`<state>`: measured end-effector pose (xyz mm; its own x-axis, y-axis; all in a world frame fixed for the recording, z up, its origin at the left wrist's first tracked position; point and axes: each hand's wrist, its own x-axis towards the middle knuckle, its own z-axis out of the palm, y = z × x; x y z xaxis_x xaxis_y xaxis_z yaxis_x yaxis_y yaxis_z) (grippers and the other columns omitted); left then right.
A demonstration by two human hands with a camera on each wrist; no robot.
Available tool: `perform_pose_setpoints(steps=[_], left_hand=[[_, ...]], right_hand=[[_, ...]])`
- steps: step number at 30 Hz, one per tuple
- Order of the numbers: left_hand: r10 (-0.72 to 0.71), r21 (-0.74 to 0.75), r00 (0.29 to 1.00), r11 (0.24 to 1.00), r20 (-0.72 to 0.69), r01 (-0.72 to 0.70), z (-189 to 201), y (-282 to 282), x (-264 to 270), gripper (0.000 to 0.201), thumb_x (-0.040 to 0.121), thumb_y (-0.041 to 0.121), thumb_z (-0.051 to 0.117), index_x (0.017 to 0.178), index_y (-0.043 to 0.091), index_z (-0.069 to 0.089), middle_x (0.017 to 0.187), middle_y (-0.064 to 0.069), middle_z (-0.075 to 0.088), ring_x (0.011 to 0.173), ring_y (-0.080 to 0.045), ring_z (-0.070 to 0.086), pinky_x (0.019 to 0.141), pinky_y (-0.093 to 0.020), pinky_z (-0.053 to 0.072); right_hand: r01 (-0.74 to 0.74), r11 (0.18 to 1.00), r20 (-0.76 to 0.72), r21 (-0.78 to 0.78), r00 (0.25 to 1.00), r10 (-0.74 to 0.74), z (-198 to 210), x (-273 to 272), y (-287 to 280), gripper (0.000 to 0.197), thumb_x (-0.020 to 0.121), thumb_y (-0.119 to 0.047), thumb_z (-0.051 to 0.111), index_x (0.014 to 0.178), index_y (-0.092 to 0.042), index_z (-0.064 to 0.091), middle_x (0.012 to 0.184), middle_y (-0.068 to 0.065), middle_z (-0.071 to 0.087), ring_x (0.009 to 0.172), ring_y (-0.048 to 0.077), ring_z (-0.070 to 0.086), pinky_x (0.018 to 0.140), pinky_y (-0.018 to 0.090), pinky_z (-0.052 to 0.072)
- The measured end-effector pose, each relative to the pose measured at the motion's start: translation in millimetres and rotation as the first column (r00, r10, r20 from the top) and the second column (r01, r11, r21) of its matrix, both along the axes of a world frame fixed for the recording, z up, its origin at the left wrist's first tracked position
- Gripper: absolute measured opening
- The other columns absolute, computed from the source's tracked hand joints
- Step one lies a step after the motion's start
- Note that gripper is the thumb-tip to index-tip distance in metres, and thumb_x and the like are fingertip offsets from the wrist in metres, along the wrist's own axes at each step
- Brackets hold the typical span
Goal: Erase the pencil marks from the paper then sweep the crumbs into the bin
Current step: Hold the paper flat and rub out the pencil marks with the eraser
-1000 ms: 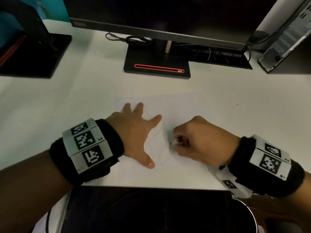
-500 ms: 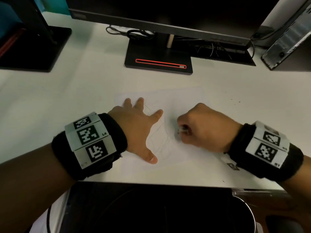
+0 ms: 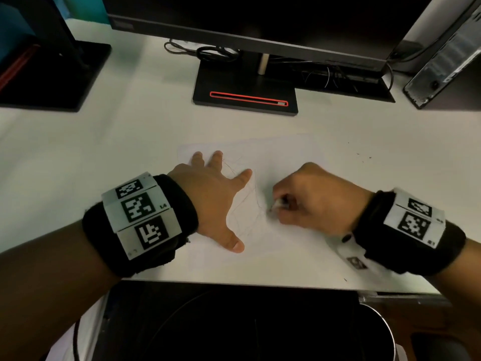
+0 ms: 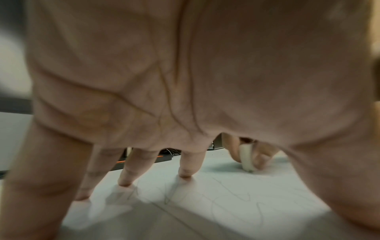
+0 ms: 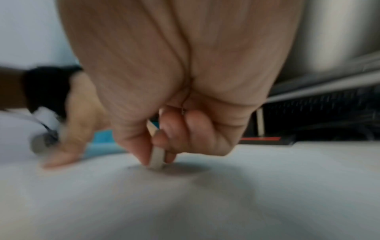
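The white desk (image 3: 78, 157) carried a black monitor base (image 3: 244, 89) at the far side. Near its front edge lay the paper (image 3: 281, 157), with faint pencil marks (image 3: 250, 204) in the middle. The left hand (image 3: 210, 201) pressed the paper's left part with spread, straight fingers. The right hand (image 3: 315, 201) was clenched around a white eraser (image 5: 157, 156), whose tip touched the paper. A few dark specks (image 3: 364, 156), perhaps crumbs, lay far right of the paper.
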<state>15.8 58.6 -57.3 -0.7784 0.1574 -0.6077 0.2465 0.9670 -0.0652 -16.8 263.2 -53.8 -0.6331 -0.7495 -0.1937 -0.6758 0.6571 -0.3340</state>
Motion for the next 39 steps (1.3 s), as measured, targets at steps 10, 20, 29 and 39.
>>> perform_pose_setpoints(steps=[10, 20, 29, 39], left_hand=[[0.005, -0.006, 1.0, 1.0, 0.004, -0.005, 0, 1, -1, 0.134, 0.06, 0.091, 0.062, 0.151, 0.044, -0.024, 0.163, -0.016, -0.023, 0.15, -0.047, -0.006, 0.113, -0.056, 0.034], [0.008, -0.009, 1.0, 1.0, 0.01, -0.008, 0, 0, -1, 0.135, 0.059, 0.091, 0.062, 0.151, 0.044, -0.026, 0.163, -0.016, -0.025, 0.15, -0.047, -0.006, 0.112, -0.056, 0.034], [0.003, 0.002, 1.0, 1.0, -0.01, -0.003, -1, -1, 1, 0.134, 0.06, 0.09, 0.062, 0.151, 0.044, -0.024, 0.163, -0.016, -0.023, 0.15, -0.046, -0.006, 0.112, -0.054, 0.031], [-0.005, 0.0, 1.0, 1.0, 0.003, 0.005, -1, -1, 1, 0.134, 0.06, 0.09, 0.062, 0.15, 0.045, -0.026, 0.163, -0.016, -0.025, 0.15, -0.046, -0.008, 0.112, -0.055, 0.032]], right_hand=[[0.023, 1.0, -0.003, 0.013, 1.0, -0.023, -1, -3, 4, 0.025, 0.082, -0.029, 0.06, 0.064, -0.012, 0.058, 0.054, 0.002, 0.053, 0.051, 0.016, 0.047, 0.059, 0.037, 0.05], [0.187, 0.982, 0.143, 0.019, 0.972, -0.188, -12, 8, 0, 0.046, 0.093, -0.032, 0.059, 0.057, -0.007, 0.047, 0.049, 0.001, 0.041, 0.047, 0.014, 0.036, 0.048, 0.028, 0.036], [0.14, 0.987, 0.171, 0.079, 0.973, -0.152, -7, 16, -8, 0.046, 0.093, -0.034, 0.058, 0.06, -0.004, 0.049, 0.053, 0.01, 0.046, 0.05, 0.017, 0.041, 0.05, 0.027, 0.037], [0.134, 0.986, 0.221, 0.101, 0.963, -0.153, -9, 10, -13, 0.046, 0.093, -0.036, 0.058, 0.061, -0.003, 0.05, 0.052, 0.002, 0.043, 0.049, 0.014, 0.038, 0.052, 0.031, 0.039]])
